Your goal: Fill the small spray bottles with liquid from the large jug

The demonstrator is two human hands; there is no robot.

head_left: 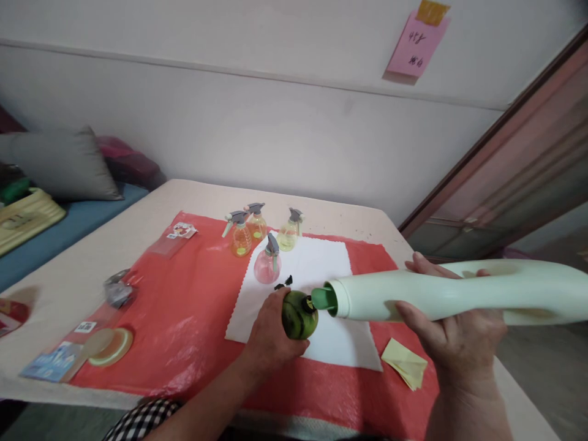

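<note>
My left hand [271, 327] is wrapped round a small, round dark green bottle [294, 318], tilted with its black neck to the right. My right hand [459, 331] grips a long, curved pale green container [413, 291] from below, holding it nearly level. From its wide round mouth a green tongue-like spout [323, 299] sticks out and meets the neck of the small bottle. Whether liquid passes between them cannot be made out. Just behind my left hand lies a small black piece [285, 282]. Close by, a pink spray bottle [267, 264] stands upright on a white sheet [340, 343].
Several more spray bottles, such as a yellow one [289, 231] and an orange one [241, 237], stand behind. A red plastic cover [197, 318] lies over the table. Yellow paper slips [405, 363] lie front right; tape rolls [111, 346] and clear packaging [120, 290] lie left.
</note>
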